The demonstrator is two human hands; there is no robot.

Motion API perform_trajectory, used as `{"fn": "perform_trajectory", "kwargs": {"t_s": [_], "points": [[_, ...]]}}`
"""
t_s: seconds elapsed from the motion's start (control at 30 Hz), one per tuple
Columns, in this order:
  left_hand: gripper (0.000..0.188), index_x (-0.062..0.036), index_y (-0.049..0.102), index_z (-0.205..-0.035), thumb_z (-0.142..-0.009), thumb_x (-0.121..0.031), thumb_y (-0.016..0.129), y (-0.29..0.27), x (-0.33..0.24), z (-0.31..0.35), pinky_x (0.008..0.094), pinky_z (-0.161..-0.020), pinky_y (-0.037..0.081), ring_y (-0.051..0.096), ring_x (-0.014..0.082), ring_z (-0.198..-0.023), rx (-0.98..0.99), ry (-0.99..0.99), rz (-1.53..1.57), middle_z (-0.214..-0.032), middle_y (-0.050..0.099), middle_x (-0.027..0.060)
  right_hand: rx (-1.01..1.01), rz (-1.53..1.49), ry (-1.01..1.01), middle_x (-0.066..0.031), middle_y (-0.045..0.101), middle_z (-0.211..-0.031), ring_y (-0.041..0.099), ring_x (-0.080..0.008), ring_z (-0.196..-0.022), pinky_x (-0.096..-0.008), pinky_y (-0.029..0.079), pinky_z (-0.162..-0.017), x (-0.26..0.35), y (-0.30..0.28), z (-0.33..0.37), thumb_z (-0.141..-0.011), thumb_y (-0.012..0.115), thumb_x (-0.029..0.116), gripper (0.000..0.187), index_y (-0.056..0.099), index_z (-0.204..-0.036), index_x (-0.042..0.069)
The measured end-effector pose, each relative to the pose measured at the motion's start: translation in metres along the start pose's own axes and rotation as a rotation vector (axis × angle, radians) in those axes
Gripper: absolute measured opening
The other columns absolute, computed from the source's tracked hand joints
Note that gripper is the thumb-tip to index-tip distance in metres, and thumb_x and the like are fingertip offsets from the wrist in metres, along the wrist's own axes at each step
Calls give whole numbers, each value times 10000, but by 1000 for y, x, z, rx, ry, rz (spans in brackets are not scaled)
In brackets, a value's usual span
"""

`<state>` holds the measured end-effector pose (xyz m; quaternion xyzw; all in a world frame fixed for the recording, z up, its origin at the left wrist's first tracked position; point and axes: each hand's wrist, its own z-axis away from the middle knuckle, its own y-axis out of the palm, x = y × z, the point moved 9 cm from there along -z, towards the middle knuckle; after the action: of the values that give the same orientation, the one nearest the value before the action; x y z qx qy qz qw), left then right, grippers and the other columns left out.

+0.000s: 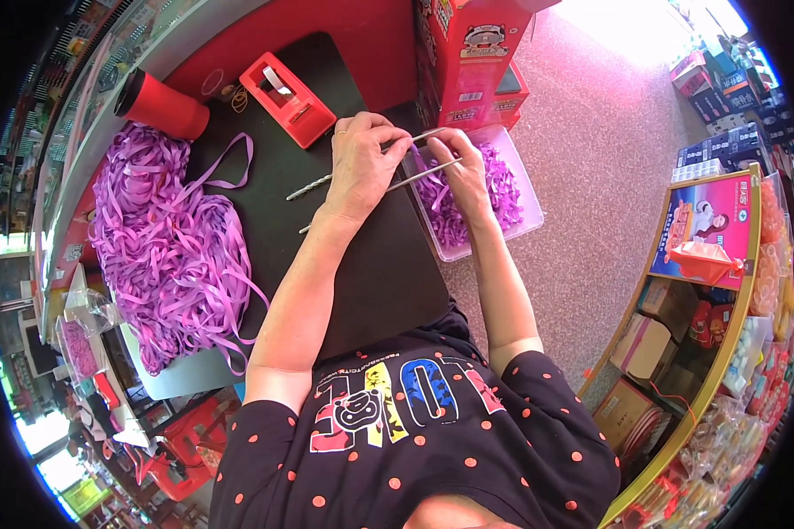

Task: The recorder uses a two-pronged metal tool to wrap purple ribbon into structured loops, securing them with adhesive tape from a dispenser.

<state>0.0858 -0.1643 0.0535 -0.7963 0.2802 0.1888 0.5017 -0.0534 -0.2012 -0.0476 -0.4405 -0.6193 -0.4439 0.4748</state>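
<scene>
My left hand [360,167] is closed around a thin metal stick [309,189] with a twisted-looking end, above the dark table. A second metal stick [403,182] runs nearly parallel just below it, its right end at the fingers of my right hand [465,173]. The right fingers are pinched at the right ends of the sticks. A bit of purple ribbon [417,159] shows between the hands; how it is attached is hidden. Beneath them a white plastic tub [531,196] holds short purple ribbon pieces [500,189].
A large heap of purple ribbon [172,238] covers the table's left side, beside a red tumbler [165,106]. A red tape dispenser [288,100] and rubber bands [237,99] lie farther back. Red cartons [469,66] stand behind the tub. A display shelf [670,353] is at right.
</scene>
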Motion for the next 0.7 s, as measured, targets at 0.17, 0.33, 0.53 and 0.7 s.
{"fn": "perform_trajectory", "kwargs": {"t_s": [0.17,0.33,0.53,0.7], "points": [[99,-91,728,-807,-740,-164,723,2,6,2,379,-840,394,502,262,-944,-8,-28,-2,-902,603,34,286,-133,195,-25,637,-1015,544,-70,-928,-211,432,-811,0,27,-10,-881,609,69,270,602,-1145,14],[102,-93,729,-805,-743,-173,720,2,4,2,381,-842,389,500,258,-948,-8,-17,1,-906,602,33,302,61,65,-27,680,-885,604,-95,-820,-257,486,-735,-6,17,-24,-824,666,87,177,693,-992,37],[101,-94,729,-805,-748,-176,717,1,5,2,376,-844,385,495,252,-950,-1,-28,13,-904,603,30,240,557,-62,-101,663,-853,638,-235,-821,-329,499,-751,-37,-9,-19,-770,695,170,174,717,-922,89],[107,-90,728,-806,-752,-181,716,2,4,2,371,-848,383,491,248,-953,3,-35,23,-907,603,27,286,756,72,-107,657,-902,624,-287,-883,-394,486,-807,-100,-28,9,-737,681,207,193,686,-885,83]]}}
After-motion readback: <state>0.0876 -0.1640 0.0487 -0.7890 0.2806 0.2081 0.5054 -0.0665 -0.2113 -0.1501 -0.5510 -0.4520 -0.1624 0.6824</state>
